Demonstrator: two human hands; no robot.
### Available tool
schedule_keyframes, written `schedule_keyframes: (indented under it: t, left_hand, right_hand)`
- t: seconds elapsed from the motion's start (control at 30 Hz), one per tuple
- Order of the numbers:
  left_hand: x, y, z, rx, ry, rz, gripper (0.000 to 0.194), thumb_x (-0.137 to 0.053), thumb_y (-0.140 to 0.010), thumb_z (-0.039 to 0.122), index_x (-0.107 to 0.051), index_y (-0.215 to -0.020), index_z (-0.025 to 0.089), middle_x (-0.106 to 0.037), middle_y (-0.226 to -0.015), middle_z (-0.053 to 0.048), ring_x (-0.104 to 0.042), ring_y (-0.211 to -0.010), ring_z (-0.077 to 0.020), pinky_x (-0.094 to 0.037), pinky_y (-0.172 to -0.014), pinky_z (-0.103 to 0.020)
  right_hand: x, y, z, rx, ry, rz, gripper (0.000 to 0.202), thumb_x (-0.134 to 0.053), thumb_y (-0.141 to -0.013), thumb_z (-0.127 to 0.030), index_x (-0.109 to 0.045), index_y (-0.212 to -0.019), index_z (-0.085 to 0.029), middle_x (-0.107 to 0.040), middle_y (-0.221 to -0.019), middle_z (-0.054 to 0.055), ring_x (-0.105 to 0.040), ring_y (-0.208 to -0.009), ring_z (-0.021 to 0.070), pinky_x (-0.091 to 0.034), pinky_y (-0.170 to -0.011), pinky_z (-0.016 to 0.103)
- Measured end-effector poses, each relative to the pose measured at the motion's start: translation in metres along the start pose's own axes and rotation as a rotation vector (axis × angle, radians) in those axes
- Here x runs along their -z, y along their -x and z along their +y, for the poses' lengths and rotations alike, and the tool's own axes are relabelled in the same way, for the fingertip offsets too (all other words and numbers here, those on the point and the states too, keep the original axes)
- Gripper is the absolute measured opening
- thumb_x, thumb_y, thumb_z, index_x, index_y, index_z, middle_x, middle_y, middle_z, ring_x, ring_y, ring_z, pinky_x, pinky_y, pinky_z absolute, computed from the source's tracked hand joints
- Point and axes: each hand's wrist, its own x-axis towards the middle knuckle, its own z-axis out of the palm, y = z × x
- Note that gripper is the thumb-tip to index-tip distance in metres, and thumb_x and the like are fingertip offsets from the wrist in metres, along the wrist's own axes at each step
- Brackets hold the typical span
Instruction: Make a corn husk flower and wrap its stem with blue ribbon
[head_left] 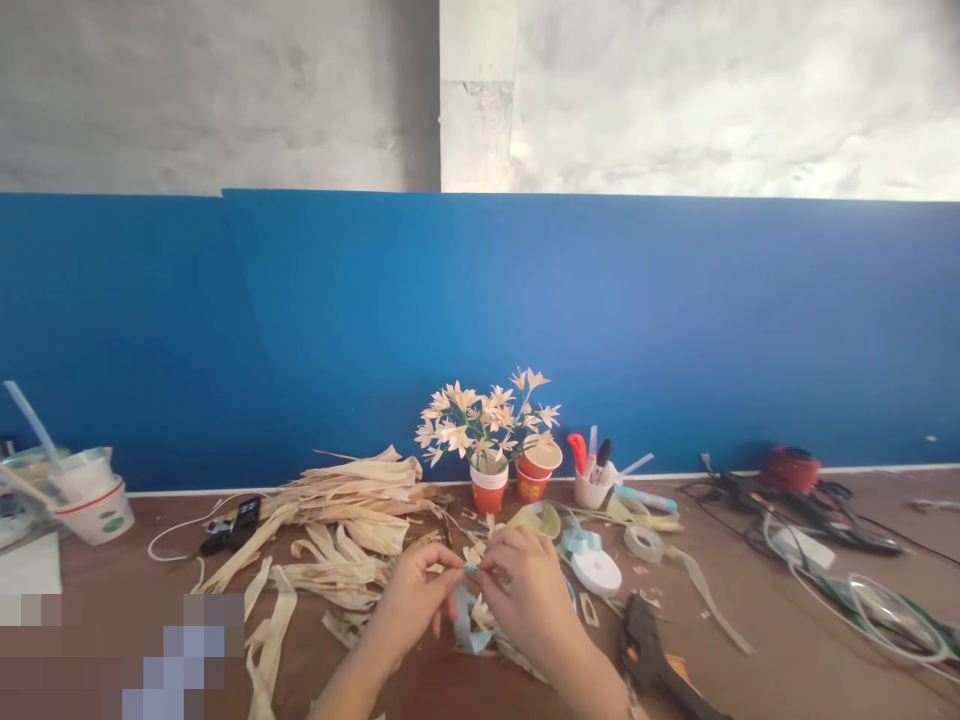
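Near the middle of the table, my left hand (416,595) and my right hand (529,590) meet fingertip to fingertip. Both pinch a light blue ribbon (469,625), whose loose part hangs down between them. Pale petal-like pieces show behind and below the fingers, partly hidden by my right hand. Just beyond the hands stands a red and white paper cup (488,490) holding pale flowers (457,415) on green stems.
Dried husks (360,510) spread on the left. To the right lie a white spool (597,572), a roll of tape (643,543), a black glue gun (649,650) and cables (832,595). A pen cup (592,488) stands behind; a blue partition (600,300) rises at the back.
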Motion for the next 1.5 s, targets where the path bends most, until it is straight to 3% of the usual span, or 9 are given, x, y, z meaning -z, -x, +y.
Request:
schedule_keyframes:
  t: [0.17,0.43,0.53,0.63,0.77,0.87,1.1,1.33,1.5]
  left_hand:
    - [-0.005,-0.001,0.001,-0.046,0.167,-0.004,0.034,-0.073,-0.057,0.043,-0.056,-0.068,0.015,-0.058,-0.054,0.004,-0.055,-0.046,-0.0107,-0.041,-0.046,-0.021]
    - [-0.008,-0.002,0.0,-0.053,0.142,0.11,0.032,-0.071,-0.058,0.045,-0.064,-0.065,0.015,-0.055,-0.047,0.003,-0.049,-0.043,-0.0105,-0.038,-0.045,-0.022]
    - [-0.006,-0.001,0.001,-0.068,0.132,0.116,0.03,-0.071,-0.059,0.043,-0.065,-0.065,0.015,-0.055,-0.046,0.003,-0.049,-0.044,-0.0105,-0.037,-0.045,-0.021]
    - [-0.005,0.001,0.003,-0.067,0.151,0.11,0.029,-0.073,-0.058,0.042,-0.067,-0.065,0.014,-0.057,-0.049,0.003,-0.049,-0.044,-0.0102,-0.038,-0.044,-0.021]
    - [-0.007,0.004,0.006,-0.06,0.192,0.041,0.03,-0.073,-0.058,0.043,-0.064,-0.062,0.014,-0.055,-0.047,0.003,-0.047,-0.044,-0.0093,-0.037,-0.044,-0.021]
    - [-0.008,0.006,0.004,-0.05,0.153,0.003,0.032,-0.07,-0.061,0.046,-0.061,-0.06,0.015,-0.051,-0.043,0.004,-0.043,-0.04,-0.008,-0.033,-0.041,-0.019]
    - [-0.008,-0.002,-0.006,-0.047,0.079,0.055,0.037,-0.066,-0.063,0.051,-0.061,-0.065,0.014,-0.052,-0.041,0.004,-0.039,-0.035,-0.0064,-0.029,-0.037,-0.019]
    - [-0.006,-0.001,-0.003,0.097,0.054,0.027,0.045,-0.066,-0.059,0.055,-0.06,-0.079,0.014,-0.049,-0.032,0.007,-0.026,-0.024,-0.0043,-0.013,-0.029,-0.018]
    - [-0.009,-0.001,-0.002,-0.001,0.255,0.048,0.037,-0.073,-0.057,0.046,-0.06,-0.07,0.014,-0.058,-0.05,0.003,-0.052,-0.044,-0.0091,-0.032,-0.036,-0.016]
  right_hand:
    - [0.002,-0.001,-0.002,-0.005,0.016,-0.008,0.012,-0.059,-0.07,-0.009,-0.061,-0.066,-0.02,-0.061,-0.076,0.0,-0.051,-0.08,0.0177,-0.029,-0.072,0.03]
    - [0.001,0.001,-0.009,0.067,0.076,0.073,0.013,-0.055,-0.078,-0.013,-0.061,-0.068,-0.02,-0.061,-0.077,0.003,-0.051,-0.08,0.0184,-0.03,-0.075,0.032]
    - [0.002,0.0,-0.009,0.041,-0.015,0.059,0.014,-0.054,-0.078,-0.014,-0.062,-0.067,-0.02,-0.062,-0.077,0.003,-0.052,-0.08,0.0185,-0.032,-0.076,0.032]
    - [0.002,-0.002,-0.004,-0.082,-0.288,-0.05,0.016,-0.056,-0.075,-0.018,-0.062,-0.061,-0.019,-0.062,-0.071,0.002,-0.053,-0.075,0.0176,-0.036,-0.071,0.03]
    - [0.001,-0.004,0.005,-0.395,-0.759,-0.343,0.015,-0.059,-0.07,-0.024,-0.062,-0.058,-0.015,-0.056,-0.056,-0.001,-0.047,-0.056,0.0118,-0.034,-0.056,0.024]
    - [-0.001,-0.003,0.007,-0.469,-0.832,-0.429,0.018,-0.059,-0.07,-0.028,-0.06,-0.059,-0.014,-0.053,-0.052,-0.003,-0.044,-0.052,0.0103,-0.031,-0.053,0.023]
    - [-0.007,0.0,-0.002,-0.197,-0.185,-0.071,0.006,-0.059,-0.069,-0.017,-0.059,-0.063,-0.018,-0.062,-0.071,0.002,-0.054,-0.075,0.0187,-0.034,-0.069,0.028]
    - [-0.011,0.002,-0.001,0.026,-0.004,0.165,0.012,-0.059,-0.069,-0.009,-0.056,-0.063,-0.02,-0.06,-0.07,-0.002,-0.051,-0.074,0.0157,-0.028,-0.075,0.03]
    - [-0.014,0.003,0.001,0.071,-0.03,0.248,0.013,-0.06,-0.07,-0.01,-0.054,-0.064,-0.02,-0.059,-0.07,-0.002,-0.05,-0.074,0.0153,-0.028,-0.076,0.031]
